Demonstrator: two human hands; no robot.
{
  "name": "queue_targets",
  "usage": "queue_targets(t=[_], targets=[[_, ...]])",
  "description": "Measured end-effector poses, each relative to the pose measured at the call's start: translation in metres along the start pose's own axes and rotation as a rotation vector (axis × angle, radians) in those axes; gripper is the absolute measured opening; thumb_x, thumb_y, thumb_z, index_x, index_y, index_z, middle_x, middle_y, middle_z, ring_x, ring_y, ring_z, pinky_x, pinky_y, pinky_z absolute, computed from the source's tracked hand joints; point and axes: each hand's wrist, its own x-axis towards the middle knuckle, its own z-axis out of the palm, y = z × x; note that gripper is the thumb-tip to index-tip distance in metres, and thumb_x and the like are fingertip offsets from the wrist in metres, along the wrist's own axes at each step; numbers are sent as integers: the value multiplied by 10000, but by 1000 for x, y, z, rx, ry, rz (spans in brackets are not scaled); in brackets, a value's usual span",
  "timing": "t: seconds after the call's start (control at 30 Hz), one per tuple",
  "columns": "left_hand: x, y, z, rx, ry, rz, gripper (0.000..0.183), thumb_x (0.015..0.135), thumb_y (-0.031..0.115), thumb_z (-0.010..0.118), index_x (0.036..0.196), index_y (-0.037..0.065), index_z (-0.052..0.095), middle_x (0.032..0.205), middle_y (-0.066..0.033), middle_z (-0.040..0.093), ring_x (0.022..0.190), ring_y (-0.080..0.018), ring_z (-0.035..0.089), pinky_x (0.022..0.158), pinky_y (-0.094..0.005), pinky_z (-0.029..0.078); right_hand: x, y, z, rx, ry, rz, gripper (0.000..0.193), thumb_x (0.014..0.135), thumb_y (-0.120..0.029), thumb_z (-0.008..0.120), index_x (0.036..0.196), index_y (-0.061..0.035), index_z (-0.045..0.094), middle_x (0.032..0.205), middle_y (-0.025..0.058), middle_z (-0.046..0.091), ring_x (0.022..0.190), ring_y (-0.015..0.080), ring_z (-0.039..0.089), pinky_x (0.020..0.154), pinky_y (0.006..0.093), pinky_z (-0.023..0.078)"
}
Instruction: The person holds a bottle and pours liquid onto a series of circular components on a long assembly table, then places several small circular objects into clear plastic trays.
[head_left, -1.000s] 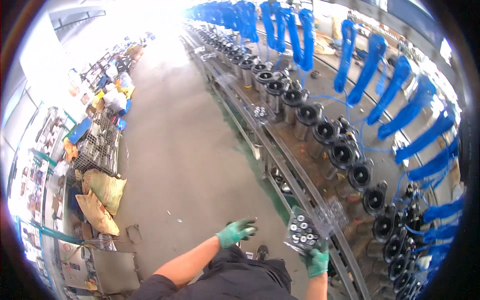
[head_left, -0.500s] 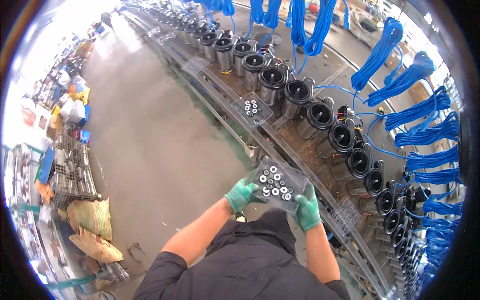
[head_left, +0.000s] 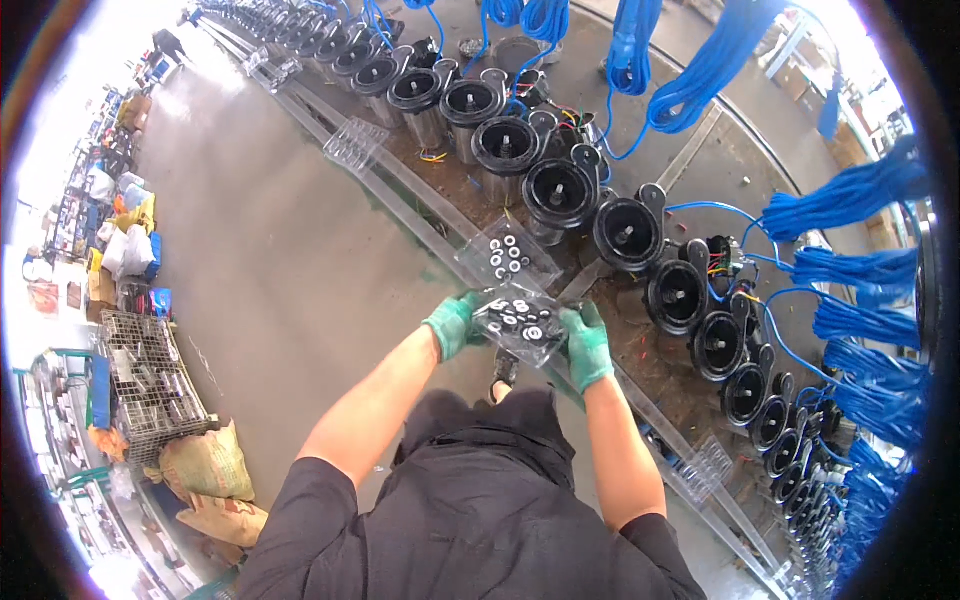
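Observation:
Between my hands is a clear plastic tray [head_left: 541,352] holding several small black and white rings [head_left: 517,312]. My left hand [head_left: 453,326], in a green glove, grips its left side. On the right edge my right hand [head_left: 588,345], gloved the same way, is closed too. Just beyond it, a second clear tray [head_left: 537,262] with similar rings rests on the rail. The front tray hangs close to that one; whether they touch I cannot tell. Past the rail stand metal cylinders with black round tops, the nearest being a motor-like unit [head_left: 628,234].
A long metal rail [head_left: 420,232] runs diagonally from far left to near right, carrying another clear tray [head_left: 357,143]. Coiled blue cables [head_left: 850,190] hang at the right. Along the left are a wire basket [head_left: 150,380] and sacks [head_left: 208,462]. A person [head_left: 168,44] is far off.
Both hands have moved forward with the tray, toward the one on the rail. The rings have shifted inside it. My view has moved along the row, and a foot now shows below the tray.

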Motion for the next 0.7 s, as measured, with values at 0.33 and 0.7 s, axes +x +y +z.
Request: queue_targets(t=[0.33,0.7], targets=[[17,67,8,-182,101,-290,404,1078,415,461,1271,123,665,1036,-37,756,778,-185,691,675,-349,563,48,-31,38,111,247,144,264,993,-156,668,1220,-22,684,1094,84,722,967,182,682,833,354,567],[22,95,-16,-105,-80,-418,339,1085,303,443,1185,74,671,1022,-157,735,818,-298,718,677,-417,612,29,-50,76,-36,406,31,222,995,-197,641,1160,-50,663,883,56,693,633,164,650,549,311,557]])
